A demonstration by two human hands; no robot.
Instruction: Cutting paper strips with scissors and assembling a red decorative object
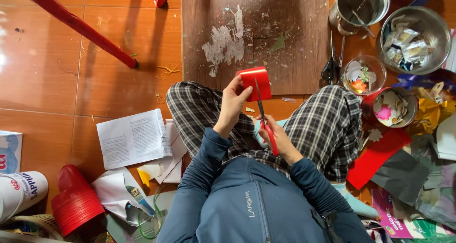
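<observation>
I sit cross-legged on an orange tiled floor in checked trousers and a blue jacket. My left hand pinches a folded piece of red paper by its lower left side and holds it up over my knees. My right hand grips red-handled scissors. Their blades point up into the lower edge of the red paper, in the middle of it.
A scuffed brown board lies ahead. Black scissors, a metal pot, a steel bowl of scraps, a glass bowl and a red tin stand right. Printed sheets, red cups and a red stool leg lie left.
</observation>
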